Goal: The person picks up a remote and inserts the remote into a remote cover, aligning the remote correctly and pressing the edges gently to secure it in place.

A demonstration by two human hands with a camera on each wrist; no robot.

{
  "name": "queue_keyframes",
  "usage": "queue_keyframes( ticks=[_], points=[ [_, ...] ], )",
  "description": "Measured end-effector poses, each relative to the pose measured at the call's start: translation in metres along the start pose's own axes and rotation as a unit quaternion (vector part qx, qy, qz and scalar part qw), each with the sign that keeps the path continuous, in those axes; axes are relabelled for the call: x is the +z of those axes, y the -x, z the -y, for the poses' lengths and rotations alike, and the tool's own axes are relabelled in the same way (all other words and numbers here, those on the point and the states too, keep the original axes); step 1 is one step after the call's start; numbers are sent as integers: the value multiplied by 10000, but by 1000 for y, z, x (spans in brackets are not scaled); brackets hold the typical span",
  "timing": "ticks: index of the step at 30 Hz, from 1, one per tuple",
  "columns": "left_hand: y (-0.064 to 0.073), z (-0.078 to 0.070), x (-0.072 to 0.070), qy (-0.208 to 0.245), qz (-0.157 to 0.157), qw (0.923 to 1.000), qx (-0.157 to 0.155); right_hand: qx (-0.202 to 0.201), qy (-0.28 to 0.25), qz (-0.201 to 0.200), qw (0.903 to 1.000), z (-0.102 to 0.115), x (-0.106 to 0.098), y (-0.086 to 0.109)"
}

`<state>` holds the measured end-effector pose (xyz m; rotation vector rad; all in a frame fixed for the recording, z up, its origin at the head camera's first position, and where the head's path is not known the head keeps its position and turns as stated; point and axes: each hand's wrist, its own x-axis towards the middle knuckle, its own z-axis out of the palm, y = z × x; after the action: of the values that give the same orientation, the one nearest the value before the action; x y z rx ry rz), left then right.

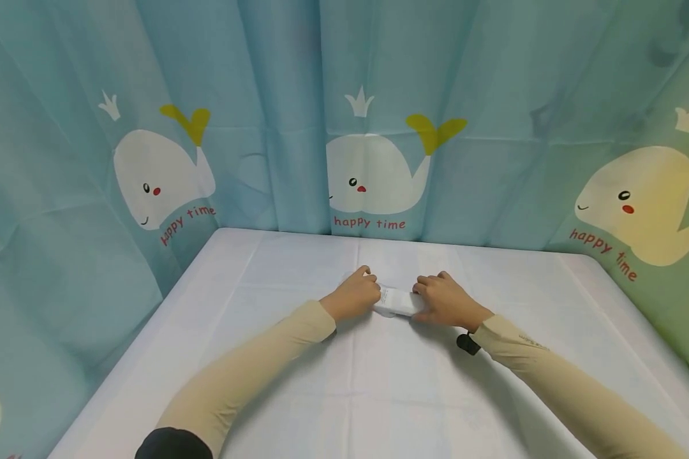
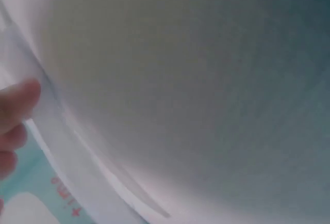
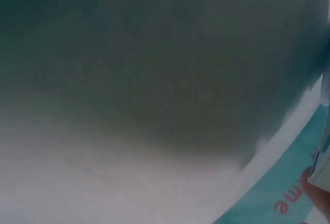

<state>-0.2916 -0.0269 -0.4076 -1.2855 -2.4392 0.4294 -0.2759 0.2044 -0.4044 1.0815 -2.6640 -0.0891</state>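
Observation:
A small white box [image 1: 400,301] with fine print near its left end lies low over the table, between the two hands. My left hand [image 1: 353,297] grips the box's left end with bent fingers, its index finger raised. From the other side my right hand [image 1: 449,302] holds the right end, thumb below and fingers over the top. Some clear, film-like material [image 1: 386,313] shows under the box's near edge; what it is I cannot tell. In the right wrist view a corner of the box [image 3: 322,175] appears beside a fingertip. Left fingers [image 2: 18,105] show at the left wrist view's edge.
A white cloth covers the table [image 1: 298,395]. Behind it and along both sides hangs a blue-green curtain [image 1: 287,76] printed with whales and "happy time". A dark round object [image 1: 174,444] is at the bottom left, by the left sleeve.

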Motion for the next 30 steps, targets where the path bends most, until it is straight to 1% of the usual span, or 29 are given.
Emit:
queue_keyframes(
  ticks=[2, 4, 7, 8, 11, 14, 16, 18, 21, 23, 26, 28, 30],
  points=[
    [1, 1, 1, 52, -200, 9997, 98, 68, 12, -33, 10000, 3, 1, 1],
    [3, 3, 1, 202, -431, 9988, 121, 142, -26, -94, 9999, 5, 2, 1],
    [5, 4, 0, 442, -694, 9966, 91, 280, -135, -150, 9994, 10, 3, 0],
    [5, 4, 0, 504, -717, 9961, 50, 331, -158, -147, 9992, 11, 3, -1],
    [5, 3, -1, 548, -581, 9965, -237, 506, -169, -65, 9986, 16, 2, -3],
    [4, 1, -1, 606, -242, 9953, -718, 624, -96, -16, 9980, 19, 2, -4],
    [4, -1, -2, 700, 1, 9925, -1006, 608, -1, -77, 9981, 21, 3, -5],
    [3, -2, -3, 798, 160, 9897, -1176, 494, 211, -213, 9983, 23, 4, -4],
    [1, -2, -4, 845, 92, 9874, -1331, 193, 730, -504, 9959, 25, 5, -4],
    [-3, 0, -4, 776, -90, 9868, -1415, -6, 1066, -702, 9918, 26, 5, -5],
    [-9, 5, -6, 723, -291, 9846, -1567, -244, 1385, -963, 9854, 27, 6, -7],
    [-13, 9, -8, 737, -301, 9844, -1571, -326, 1486, -1064, 9826, 28, 6, -7],
    [-16, 11, -8, 751, -232, 9856, -1494, -391, 1567, -1112, 9806, 29, 6, -8]
  ],
)
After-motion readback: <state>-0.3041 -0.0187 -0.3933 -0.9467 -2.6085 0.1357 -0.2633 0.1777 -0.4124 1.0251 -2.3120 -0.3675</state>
